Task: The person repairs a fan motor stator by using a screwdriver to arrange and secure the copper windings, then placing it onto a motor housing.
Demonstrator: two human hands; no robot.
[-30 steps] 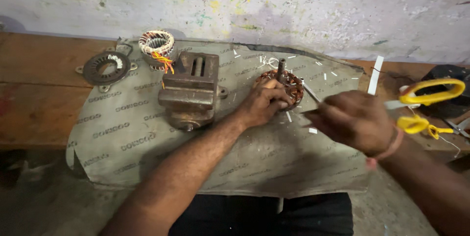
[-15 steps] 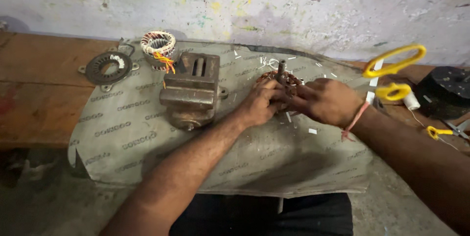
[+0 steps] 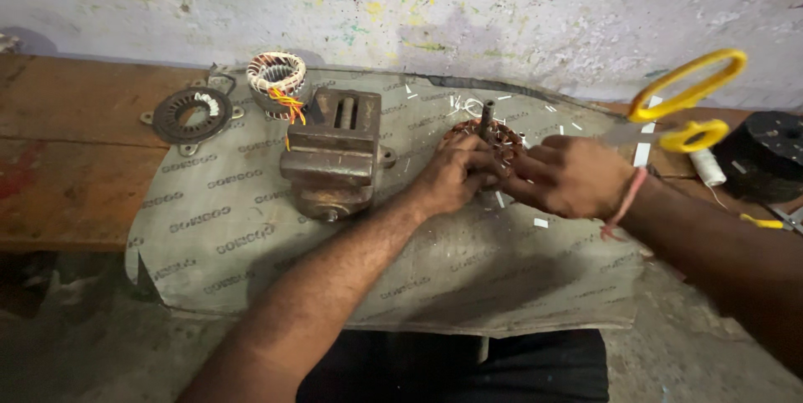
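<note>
My left hand (image 3: 452, 175) grips the rotor (image 3: 489, 142), fingers clamped round its near side; it stands shaft-up on the grey sheet (image 3: 251, 236). My right hand (image 3: 569, 175) meets it from three o'clock, fingertips pinched at the core, with yellow scissors (image 3: 686, 102) hooked on that hand. The vise (image 3: 335, 152) sits at nine o'clock, the wound coil (image 3: 278, 77) at ten.

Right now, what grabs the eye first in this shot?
Both hands meet at centre on a copper-wound motor armature with its shaft pointing up: the left hand cups it and the right hand works at its edge. Just right, yellow-handled scissors stand out brightly by the wall. Left of the hands sits a heavy rusty bench vise on the grey printed sheet.
</note>
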